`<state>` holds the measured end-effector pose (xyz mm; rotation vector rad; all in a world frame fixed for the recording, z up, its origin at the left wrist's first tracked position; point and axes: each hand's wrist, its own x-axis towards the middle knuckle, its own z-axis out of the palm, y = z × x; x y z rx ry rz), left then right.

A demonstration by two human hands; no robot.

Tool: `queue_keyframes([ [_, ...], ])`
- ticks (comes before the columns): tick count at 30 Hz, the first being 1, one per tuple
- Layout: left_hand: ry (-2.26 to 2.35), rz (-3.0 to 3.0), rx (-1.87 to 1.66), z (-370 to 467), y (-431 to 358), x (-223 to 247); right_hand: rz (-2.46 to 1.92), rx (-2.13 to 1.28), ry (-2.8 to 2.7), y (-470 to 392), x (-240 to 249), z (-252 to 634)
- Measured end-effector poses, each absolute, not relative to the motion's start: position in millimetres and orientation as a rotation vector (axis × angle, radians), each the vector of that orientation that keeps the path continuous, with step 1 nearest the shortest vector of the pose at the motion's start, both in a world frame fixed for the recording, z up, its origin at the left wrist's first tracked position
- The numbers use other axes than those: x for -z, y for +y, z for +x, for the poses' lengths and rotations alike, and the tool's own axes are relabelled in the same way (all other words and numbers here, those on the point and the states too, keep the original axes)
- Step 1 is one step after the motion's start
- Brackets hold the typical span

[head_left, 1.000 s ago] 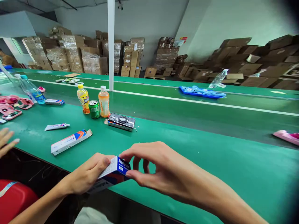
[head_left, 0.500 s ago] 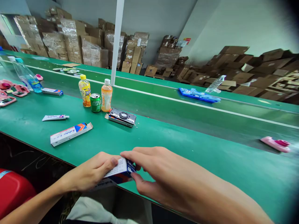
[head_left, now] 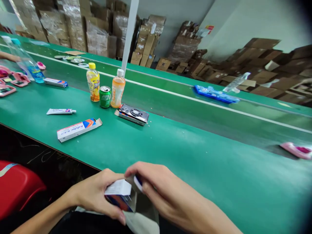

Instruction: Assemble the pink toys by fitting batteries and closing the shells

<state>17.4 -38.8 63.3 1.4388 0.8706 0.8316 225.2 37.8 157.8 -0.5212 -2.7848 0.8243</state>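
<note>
My left hand is wrapped round a small white and blue carton, held low at the table's front edge. The carton's end facing right stands open, and its inside shows grey. My right hand pinches the end flap of that carton between thumb and fingers. Beyond my hands, a similar Kafuter carton lies on the green table with one end flap out. Behind it lies a white tube with a narrow cap.
A silver camera-like item rests on another carton. Two drink bottles and a green can stand beside it. A blue tray and a pink item lie on the belt. At far left is another person's hand.
The carton's end has come open, its flap now pulled out in my right fingers. My left hand has turned and lowered the carton. Another person's hand has appeared at far left.
</note>
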Motion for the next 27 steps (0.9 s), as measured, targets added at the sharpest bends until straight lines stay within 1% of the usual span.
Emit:
queue_keyframes([
  [3, 1.011, 1.493, -0.892, 9, -43, -57, -0.521, -0.825, -2.599, 31, -156, 221],
  [5, 1.057, 1.513, -0.952, 5, -44, -56, -0.497, -0.689, -2.543, 22, -154, 218],
  [8, 1.066, 1.541, -1.034, 1, -42, -57, -0.440, -0.391, -2.557, 7, -150, 214],
  [10, 1.078, 1.576, -1.062, 0, -40, -58, -0.445, -0.323, -2.583, 0, -146, 212],
  [14, 1.118, 1.640, -1.055, 3, -37, -56, -0.532, -0.394, -2.524, 0, -133, 212],
  [19, 1.281, 1.724, -0.945, 11, -38, -50, -0.616, -0.245, -2.572, 11, -113, 217],
  [24, 1.464, 1.941, -0.817, 21, -46, -50, -0.808, -0.503, -2.572, 23, -102, 222],
  [27, 1.547, 1.981, -0.705, 30, -51, -51, -0.848, -0.506, -2.531, 25, -97, 229],
])
